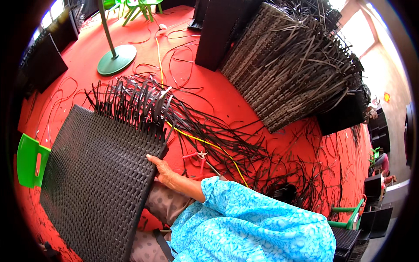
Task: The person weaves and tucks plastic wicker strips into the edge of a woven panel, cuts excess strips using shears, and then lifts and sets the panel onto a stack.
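Note:
A dark woven plastic panel [100, 174] lies tilted across my lap, over my brown spotted trouser legs. Long loose black strips [135, 100] stick out from its far end. My right hand [162, 169], below a blue patterned sleeve, grips the panel's right edge near its far corner. Its fingertips rest on the weave, and the rest of the grip is partly hidden. Just right of this hand, red-handled pliers or cutters [201, 157] lie on the floor. My left hand is out of sight.
Loose black strips [227, 135] litter the red floor [235, 96], crossed by a yellow cord [209, 143]. A large strip-covered woven piece [279, 74] stands at upper right. A round green stand base [117, 60] is at upper left, a green chair [28, 161] at left. Another person [384, 163] is at far right.

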